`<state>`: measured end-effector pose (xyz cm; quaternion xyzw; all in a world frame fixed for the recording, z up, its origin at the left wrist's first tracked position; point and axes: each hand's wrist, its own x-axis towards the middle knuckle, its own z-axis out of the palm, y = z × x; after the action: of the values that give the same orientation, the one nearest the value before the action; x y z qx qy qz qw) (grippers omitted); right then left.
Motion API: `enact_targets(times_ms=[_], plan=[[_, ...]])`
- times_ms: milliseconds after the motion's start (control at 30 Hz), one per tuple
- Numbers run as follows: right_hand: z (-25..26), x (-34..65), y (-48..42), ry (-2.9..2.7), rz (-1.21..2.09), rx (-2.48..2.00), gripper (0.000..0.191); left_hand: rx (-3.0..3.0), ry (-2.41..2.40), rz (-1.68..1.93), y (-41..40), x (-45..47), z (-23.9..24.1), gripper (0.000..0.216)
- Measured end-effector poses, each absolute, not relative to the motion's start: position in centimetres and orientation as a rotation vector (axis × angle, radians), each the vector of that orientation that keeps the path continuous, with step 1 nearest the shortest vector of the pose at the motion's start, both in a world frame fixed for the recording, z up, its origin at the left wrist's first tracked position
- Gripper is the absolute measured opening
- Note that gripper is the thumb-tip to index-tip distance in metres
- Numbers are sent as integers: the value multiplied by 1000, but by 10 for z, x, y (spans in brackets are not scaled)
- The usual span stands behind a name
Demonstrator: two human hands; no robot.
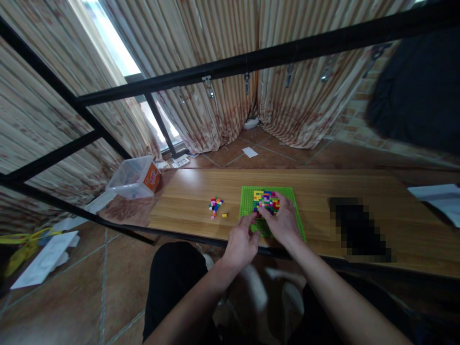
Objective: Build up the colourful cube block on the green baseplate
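Note:
A green baseplate (247, 199) lies on the wooden table (323, 191), with a patch of small colored bricks (264, 199) stuck on its middle. My right hand (283, 221) rests on the plate with its fingers spread over the near edge of the brick patch. My left hand (241, 242) sits at the plate's near left corner, fingers curled, fingertips touching the plate's edge; I cannot see anything in it. A small pile of loose colored bricks (215, 204) lies left of the plate, with a single yellow brick (224, 215) beside it.
A clear plastic box (134, 177) with an orange label stands off the table's left end. A dark blurred object (357, 230) lies on the table at right, and white paper (438, 196) at far right. Black metal bars (251, 60) cross above. Papers litter the tiled floor.

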<state>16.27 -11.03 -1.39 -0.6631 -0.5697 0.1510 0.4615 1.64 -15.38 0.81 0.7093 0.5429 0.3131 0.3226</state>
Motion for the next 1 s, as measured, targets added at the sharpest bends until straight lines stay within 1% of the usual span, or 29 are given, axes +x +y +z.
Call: enact_targets(times_ms=[167,233,300,400,500,600,800,1000], plan=[[-15,164,-109,-1373,396,-1617,67,1873,1735,904,-144,-21,2,39],[-14,166,-109,-1366,427,-1612,70,1928,1844,889,-136,-34,2,39],[-13,169,-109,-1353,462,-1608,71,1998,1897,791,-127,-42,2,36],[-11,174,-107,-1294,494,-1619,71,2067,1925,602,-117,-45,1,26],[-11,179,-104,-1228,514,-1629,68,2086,1941,527,-113,-45,1,19],[-11,182,-101,-1200,522,-1630,66,2088,1872,578,-116,-40,4,15],[-9,184,-100,-1198,533,-1615,60,2097,1519,860,-124,-6,30,16],[-7,184,-100,-1212,554,-1617,60,2168,1486,802,-116,16,34,18]])
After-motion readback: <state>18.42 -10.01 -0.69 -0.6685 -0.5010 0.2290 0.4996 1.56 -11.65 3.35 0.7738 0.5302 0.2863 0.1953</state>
